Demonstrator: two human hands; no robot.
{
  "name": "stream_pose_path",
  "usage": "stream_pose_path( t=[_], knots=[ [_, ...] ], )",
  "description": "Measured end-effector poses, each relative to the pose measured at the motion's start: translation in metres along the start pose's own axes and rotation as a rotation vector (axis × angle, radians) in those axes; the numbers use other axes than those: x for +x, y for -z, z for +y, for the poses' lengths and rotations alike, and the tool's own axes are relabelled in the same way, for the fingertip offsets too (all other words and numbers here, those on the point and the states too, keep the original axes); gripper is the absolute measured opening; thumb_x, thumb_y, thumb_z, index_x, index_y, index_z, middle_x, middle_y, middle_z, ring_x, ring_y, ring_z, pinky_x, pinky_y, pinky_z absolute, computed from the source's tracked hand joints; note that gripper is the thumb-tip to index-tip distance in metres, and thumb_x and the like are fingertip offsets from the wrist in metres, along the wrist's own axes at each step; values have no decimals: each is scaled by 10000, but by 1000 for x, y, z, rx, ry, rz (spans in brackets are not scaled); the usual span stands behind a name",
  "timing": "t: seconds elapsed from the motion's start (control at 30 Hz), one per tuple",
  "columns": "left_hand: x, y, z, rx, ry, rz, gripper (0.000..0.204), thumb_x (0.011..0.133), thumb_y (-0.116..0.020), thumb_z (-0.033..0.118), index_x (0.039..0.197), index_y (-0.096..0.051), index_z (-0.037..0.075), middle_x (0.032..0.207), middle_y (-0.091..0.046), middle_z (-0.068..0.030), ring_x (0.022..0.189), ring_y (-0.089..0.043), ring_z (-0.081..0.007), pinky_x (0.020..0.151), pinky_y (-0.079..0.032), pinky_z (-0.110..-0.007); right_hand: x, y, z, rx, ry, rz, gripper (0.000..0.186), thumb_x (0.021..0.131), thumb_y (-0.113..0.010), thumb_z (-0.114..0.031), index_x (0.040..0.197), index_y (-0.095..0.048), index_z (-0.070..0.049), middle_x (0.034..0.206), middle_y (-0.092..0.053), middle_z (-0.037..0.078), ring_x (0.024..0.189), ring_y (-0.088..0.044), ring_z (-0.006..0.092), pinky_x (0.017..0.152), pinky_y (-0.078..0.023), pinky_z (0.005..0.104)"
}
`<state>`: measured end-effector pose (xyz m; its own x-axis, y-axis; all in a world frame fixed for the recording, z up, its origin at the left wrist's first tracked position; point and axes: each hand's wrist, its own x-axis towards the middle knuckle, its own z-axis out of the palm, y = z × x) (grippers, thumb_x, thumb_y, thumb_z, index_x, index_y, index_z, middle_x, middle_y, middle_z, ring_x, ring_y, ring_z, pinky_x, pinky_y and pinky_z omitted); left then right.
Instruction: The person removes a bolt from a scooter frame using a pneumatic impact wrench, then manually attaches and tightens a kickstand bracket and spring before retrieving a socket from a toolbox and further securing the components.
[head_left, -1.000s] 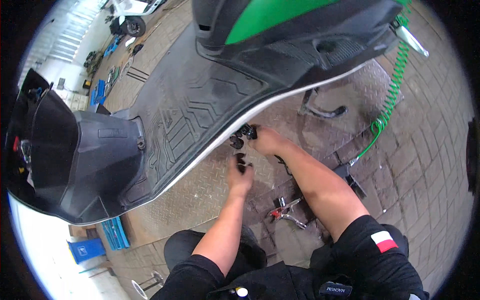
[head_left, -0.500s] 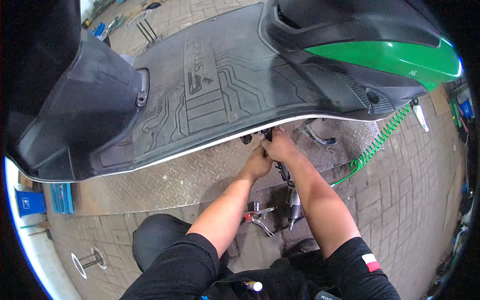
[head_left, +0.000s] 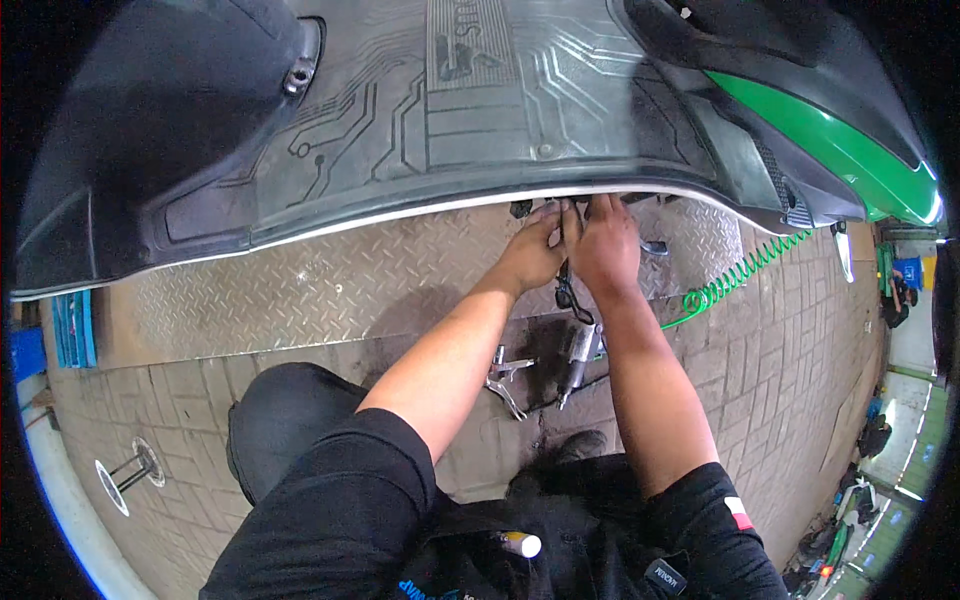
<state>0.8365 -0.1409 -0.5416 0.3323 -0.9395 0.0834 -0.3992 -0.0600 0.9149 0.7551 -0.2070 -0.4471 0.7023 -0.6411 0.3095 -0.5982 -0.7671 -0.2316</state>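
The person's two hands are close together under the near edge of a black scooter point(head_left: 475, 135), whose footboard point(head_left: 390, 140) runs across the upper part of the view. The left hand point(head_left: 532, 252) reaches in from the left with its fingers bent; the right hand point(head_left: 606, 250) is just beside it, back upward, its fingertips hidden at the edge of the footboard. The hands meet or nearly meet at the fingers. I cannot tell whether either one is clamped on something, as the fingers cover the spot. The scooter is directly beyond and above them, and a dark cable point(head_left: 566, 294) hangs between them, from the fingers down toward the person.

Below the hands is a patterned metal plate point(head_left: 300, 275). On the paving point(head_left: 745, 400), nearer the person, a silver air tool point(head_left: 578, 355) lies between the two forearms, with pliers point(head_left: 508, 385) just to its left. A green coiled hose point(head_left: 745, 275) runs from beneath the right part of the scooter down toward the right forearm. A metal lever point(head_left: 653, 247) shows just right of the right hand.
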Motion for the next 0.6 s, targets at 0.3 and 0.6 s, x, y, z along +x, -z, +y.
stream_pose_path(
  t=[0.3,0.6],
  knots=[
    [9,-21,-32,31,-14,31,514,801,-613,193,1280,-482,60,1328,-444,-234,1251,-409,-366,1046,-339,-379,8,-2,-17,-106,-115,-121,347,889,-482,-323,984,-589,-7,973,-624,217,919,-587,389,812,-458,476],
    [0,-2,6,-103,152,2,465,807,-599,208,1231,-510,38,1261,-499,-248,1189,-472,-370,998,-378,-387,6,3,-12,-107,-242,-198,354,882,-498,-360,1019,-558,-38,941,-634,204,929,-598,366,823,-439,495]
  ],
)
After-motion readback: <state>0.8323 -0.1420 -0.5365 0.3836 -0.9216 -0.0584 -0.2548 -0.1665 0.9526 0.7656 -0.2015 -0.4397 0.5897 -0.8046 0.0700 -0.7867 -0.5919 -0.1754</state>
